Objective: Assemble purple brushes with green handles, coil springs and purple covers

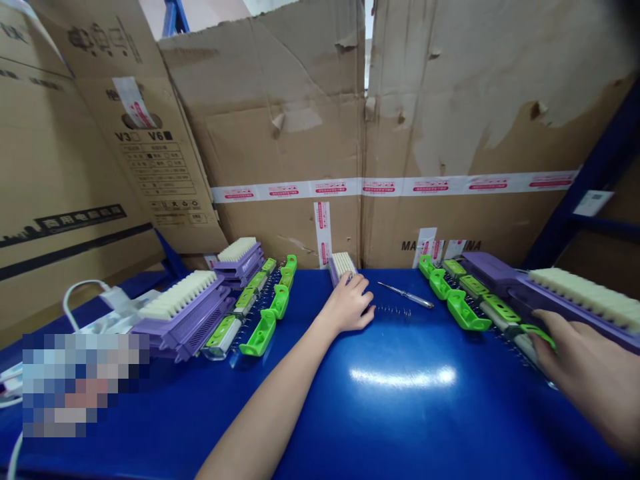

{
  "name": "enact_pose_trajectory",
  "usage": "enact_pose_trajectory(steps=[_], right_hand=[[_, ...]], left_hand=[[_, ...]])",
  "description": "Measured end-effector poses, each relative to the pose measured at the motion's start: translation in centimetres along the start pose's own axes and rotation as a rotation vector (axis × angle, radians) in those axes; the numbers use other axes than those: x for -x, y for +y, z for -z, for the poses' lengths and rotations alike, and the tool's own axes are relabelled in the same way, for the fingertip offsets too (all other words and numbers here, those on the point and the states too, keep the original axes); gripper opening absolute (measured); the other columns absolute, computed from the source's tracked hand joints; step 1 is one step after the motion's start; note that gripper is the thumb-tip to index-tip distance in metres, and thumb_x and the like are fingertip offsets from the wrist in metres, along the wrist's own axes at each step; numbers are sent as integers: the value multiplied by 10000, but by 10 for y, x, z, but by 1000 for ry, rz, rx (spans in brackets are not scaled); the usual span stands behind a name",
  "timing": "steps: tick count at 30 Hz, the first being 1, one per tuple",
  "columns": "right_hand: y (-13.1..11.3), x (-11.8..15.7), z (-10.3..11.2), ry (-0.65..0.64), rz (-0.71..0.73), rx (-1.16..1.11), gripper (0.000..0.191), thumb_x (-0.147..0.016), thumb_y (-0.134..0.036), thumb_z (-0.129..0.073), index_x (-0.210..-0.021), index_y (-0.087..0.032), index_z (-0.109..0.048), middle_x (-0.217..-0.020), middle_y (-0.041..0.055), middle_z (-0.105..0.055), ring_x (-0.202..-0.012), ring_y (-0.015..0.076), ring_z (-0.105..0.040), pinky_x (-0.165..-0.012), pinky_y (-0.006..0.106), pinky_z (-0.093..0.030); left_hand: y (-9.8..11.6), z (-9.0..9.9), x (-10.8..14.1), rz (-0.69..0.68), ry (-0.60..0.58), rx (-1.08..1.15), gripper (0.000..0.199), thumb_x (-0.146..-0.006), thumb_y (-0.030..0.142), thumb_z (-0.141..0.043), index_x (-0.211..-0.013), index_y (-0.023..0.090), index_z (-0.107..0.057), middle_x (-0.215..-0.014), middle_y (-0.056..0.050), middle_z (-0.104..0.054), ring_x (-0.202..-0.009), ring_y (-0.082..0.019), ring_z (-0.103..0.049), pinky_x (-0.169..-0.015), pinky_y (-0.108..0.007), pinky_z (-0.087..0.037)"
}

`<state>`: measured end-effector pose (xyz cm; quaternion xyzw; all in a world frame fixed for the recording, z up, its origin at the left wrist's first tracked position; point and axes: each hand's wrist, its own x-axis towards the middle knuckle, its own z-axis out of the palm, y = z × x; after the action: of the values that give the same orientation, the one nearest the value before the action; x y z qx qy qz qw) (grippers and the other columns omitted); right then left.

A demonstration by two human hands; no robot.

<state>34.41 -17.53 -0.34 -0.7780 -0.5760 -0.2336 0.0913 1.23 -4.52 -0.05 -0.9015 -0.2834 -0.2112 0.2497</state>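
My left hand [350,303] is closed over the near end of a small purple brush [341,264] with cream bristles, at the back middle of the table. A clear-handled screwdriver [407,295] and several tiny springs [395,311] lie to the right of that hand. At the right, my right hand [583,370] has its thumb and fingers around a green plastic piece [543,335]. This piece is at the near end of a row of green-topped clear parts [500,311]. Beside the row lie bright green curved covers [465,310] and a purple brush [585,293].
On the left, purple brushes [180,307] stand beside another row of green-topped parts [245,300] and green covers [260,333]. A white power strip [113,320] with cables lies farther left. Cardboard sheets [280,133] wall off the back of the blue table [400,427].
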Motion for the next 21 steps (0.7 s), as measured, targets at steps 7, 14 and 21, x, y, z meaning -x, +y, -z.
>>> enact_pose_trajectory(steps=[7, 14, 21], right_hand=[[-3, 1, 2, -72, 1, -25, 355, -884, -447, -261, -1051, -244, -499, -913, 124, -632, -800, 326, -643, -597, 420, -450], [-1, -1, -4, -88, -21, -14, 355, -879, -405, -260, -1079, -242, -503, -939, 139, -652, -808, 342, -648, -598, 427, -462], [1, -3, -2, -112, -34, 42, 310, -874, -368, -284, -1029, -247, -524, -788, 150, -655, -605, 324, -633, -492, 372, -399]], left_hand=[[0, 0, 1, 14, -13, 11, 266, -841, 358, -477, -839, 147, -639, -987, -118, -582, -1060, -257, -482, -978, -443, -309], [0, 0, 0, 11, -3, 9, 277, -846, 363, -468, -842, 144, -638, -1004, -122, -571, -1075, -260, -472, -986, -443, -303], [0, 0, 0, 12, -5, 13, 271, -845, 361, -471, -842, 147, -638, -1002, -120, -572, -1068, -256, -473, -988, -443, -302]])
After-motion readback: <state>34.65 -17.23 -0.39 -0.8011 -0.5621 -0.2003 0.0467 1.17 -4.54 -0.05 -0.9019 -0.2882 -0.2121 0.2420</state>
